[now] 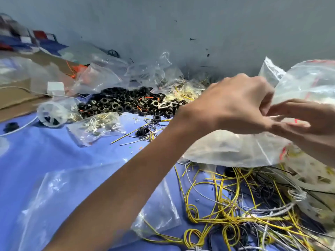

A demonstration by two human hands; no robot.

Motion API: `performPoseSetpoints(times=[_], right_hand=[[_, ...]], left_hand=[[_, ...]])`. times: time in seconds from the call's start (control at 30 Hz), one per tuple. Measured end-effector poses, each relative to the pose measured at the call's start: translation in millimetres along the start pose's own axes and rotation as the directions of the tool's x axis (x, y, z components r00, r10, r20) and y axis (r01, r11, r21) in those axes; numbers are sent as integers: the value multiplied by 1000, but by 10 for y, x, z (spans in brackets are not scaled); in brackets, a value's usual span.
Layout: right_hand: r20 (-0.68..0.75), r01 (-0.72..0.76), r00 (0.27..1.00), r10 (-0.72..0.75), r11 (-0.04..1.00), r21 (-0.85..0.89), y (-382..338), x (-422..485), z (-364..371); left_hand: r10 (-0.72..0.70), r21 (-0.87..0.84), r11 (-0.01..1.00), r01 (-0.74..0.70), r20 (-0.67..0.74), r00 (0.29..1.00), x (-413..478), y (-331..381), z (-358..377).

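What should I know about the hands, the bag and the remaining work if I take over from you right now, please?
Left hand: pinches the mouth edge of the clear plastic zip bag with a red strip.
Right hand: pinches the same edge, opposite the left.
The bag is held up above the tangle of yellow, white and black wires on the blue cloth. The pile of black plastic rings lies further back.
Done: bag picked up. Whether its mouth is open or sealed is too blurred to tell.
Left: probably finish working the mouth, then sort the loose wires and rings.
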State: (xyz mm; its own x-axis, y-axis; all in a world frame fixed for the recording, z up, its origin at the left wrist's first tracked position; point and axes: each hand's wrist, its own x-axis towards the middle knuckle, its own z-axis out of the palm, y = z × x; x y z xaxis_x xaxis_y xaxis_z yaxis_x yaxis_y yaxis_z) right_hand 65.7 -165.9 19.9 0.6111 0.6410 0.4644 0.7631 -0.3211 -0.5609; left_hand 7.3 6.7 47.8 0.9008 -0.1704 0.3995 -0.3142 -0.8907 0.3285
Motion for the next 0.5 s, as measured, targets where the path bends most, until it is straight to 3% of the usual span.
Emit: performPoseSetpoints(times=[0.1, 0.23, 0.33, 0.5], right_hand=[[-86, -57, 995, 58, 998, 12, 134, -25, -69], [-97, -74, 992, 80, 996, 58, 238, 14, -5], [-136, -131, 982, 129, 991, -8, 240, 22, 48], [-18, -203, 979, 205, 945, -255, 144, 28, 64]], left_hand=[[30, 34, 999, -30, 0, 1000, -35, -81, 75], [33, 31, 999, -33, 19, 999, -24, -198, 25], [-6, 18, 1000, 5, 38, 999, 0, -252, -17], [-28, -30, 999, 23, -173, 985, 52, -307, -20]])
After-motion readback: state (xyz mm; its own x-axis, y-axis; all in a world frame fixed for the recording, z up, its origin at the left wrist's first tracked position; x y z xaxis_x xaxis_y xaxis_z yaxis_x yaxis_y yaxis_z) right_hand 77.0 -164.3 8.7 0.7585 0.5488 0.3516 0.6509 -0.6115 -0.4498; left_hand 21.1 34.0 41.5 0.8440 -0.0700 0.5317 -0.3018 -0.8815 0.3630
